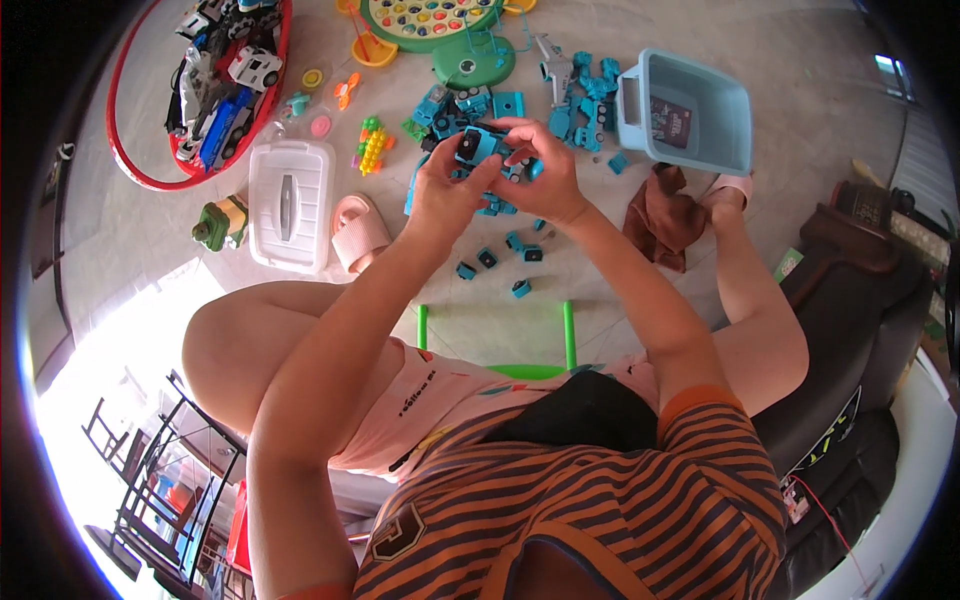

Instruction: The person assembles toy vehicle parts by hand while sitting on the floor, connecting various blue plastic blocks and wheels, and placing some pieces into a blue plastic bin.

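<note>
Both hands meet above the toys on the floor and hold one teal toy vehicle piece (484,144) with a black part on its side. My left hand (442,185) has its fingers closed on the piece's left side. My right hand (548,172) grips it from the right, with the fingers curled over the top. The fingers cover much of the piece, so its full shape is hidden. Beyond the hands lie more teal toy vehicles (472,101). Several small teal-and-black pieces (521,245) are scattered nearer to me.
To the right, a pale blue bin (735,130) stands beside long teal toy parts (600,95) and a brown cloth (665,222). On the left are a white plastic lid (262,200), a pink slipper (357,232) and a red-rimmed container (113,115) of toy vehicles. A green game (475,66) lies farthest away.
</note>
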{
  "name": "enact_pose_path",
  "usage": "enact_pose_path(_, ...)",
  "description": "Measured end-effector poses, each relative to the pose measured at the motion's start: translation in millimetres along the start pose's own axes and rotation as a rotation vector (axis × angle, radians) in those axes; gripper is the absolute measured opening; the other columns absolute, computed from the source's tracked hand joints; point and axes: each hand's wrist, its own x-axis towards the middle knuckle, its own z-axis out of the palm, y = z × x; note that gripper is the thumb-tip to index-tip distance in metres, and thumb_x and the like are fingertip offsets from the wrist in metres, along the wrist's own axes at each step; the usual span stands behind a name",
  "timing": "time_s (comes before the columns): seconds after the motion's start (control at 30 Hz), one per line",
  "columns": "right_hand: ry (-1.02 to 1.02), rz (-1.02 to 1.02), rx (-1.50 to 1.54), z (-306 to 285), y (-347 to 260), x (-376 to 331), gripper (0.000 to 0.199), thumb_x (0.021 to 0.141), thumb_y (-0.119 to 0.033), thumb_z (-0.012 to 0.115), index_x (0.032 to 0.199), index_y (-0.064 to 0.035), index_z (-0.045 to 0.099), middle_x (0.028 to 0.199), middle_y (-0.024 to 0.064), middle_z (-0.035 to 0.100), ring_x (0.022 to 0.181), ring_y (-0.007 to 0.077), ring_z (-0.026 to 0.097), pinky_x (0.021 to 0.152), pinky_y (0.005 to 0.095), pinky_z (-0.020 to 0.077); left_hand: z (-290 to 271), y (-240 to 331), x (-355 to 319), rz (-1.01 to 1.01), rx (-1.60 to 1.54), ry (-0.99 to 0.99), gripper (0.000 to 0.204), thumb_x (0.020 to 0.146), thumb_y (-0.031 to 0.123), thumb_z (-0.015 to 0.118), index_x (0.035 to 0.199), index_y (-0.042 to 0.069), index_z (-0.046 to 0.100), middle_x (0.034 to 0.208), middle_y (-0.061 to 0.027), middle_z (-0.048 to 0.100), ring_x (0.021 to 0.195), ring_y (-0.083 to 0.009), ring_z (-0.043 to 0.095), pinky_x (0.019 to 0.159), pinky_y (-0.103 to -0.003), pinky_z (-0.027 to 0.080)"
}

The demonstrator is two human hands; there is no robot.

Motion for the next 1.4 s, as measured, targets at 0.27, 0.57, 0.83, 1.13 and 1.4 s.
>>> enact_pose_path(0.27, 0.000, 0.004, 0.011, 0, -16, 4, 0.055, 0.061, -0.007, 0.074, 0.108, -0.0015, 0.047, 0.111, 0.0104, 0.054, 0.082, 0.0126, 0.057, 0.058, 0.0206, 0.0474, -6, 12, 0, -0.329, -0.349, -0.230, 0.043, 0.090, 0.043, 0.031, 0.106, 0.008, 0.051, 0.093, -0.0066, 0.058, 0.083, -0.0165, 0.054, 0.074, -0.032, 0.043)
enact_pose_path(0.57, -0.021, -0.013, -0.010, 0, -18, 5, 0.056, 0.061, -0.006, 0.074, 0.110, -0.0013, 0.046, 0.110, 0.0110, 0.054, 0.087, 0.0144, 0.058, 0.060, 0.0211, 0.0481, -11, 12, -1, -0.307, -0.325, -0.246, 0.041, 0.093, 0.038, 0.026, 0.105, 0.007, 0.050, 0.097, -0.0082, 0.058, 0.085, -0.0174, 0.055, 0.074, -0.033, 0.044)
enact_pose_path(0.83, 0.008, -0.001, 0.028, 7, -28, 6, 0.059, 0.061, -0.007, 0.075, 0.112, -0.0013, 0.045, 0.106, 0.0104, 0.056, 0.088, 0.0147, 0.057, 0.067, 0.0239, 0.0494, -17, 12, -3, -0.287, -0.380, -0.211, 0.042, 0.092, 0.039, 0.026, 0.104, 0.006, 0.049, 0.096, -0.0091, 0.058, 0.086, -0.0178, 0.056, 0.074, -0.034, 0.045)
enact_pose_path(1.13, 0.226, 0.677, 0.565, -1, 13, 11, 0.040, 0.068, -0.021, 0.072, 0.096, -0.0040, 0.050, 0.084, 0.0010, 0.057, 0.070, 0.0081, 0.053, 0.053, 0.0219, 0.0439, -38, 19, -14, -0.247, -0.188, 0.022, 0.045, 0.090, 0.042, 0.032, 0.108, 0.004, 0.048, 0.096, -0.0093, 0.057, 0.084, -0.0187, 0.054, 0.073, -0.032, 0.045)
enact_pose_path(1.4, 0.262, 1.294, 0.976, -31, 77, -21, 0.046, 0.073, -0.042, 0.063, 0.093, -0.0016, 0.055, 0.089, 0.0082, 0.057, 0.073, 0.0162, 0.055, 0.060, 0.0257, 0.0426, -67, -3, -51, -0.322, 0.009, 0.020, 0.039, 0.086, 0.042, 0.044, 0.099, 0.007, 0.055, 0.090, -0.0047, 0.058, 0.078, -0.0143, 0.051, 0.066, -0.029, 0.041)
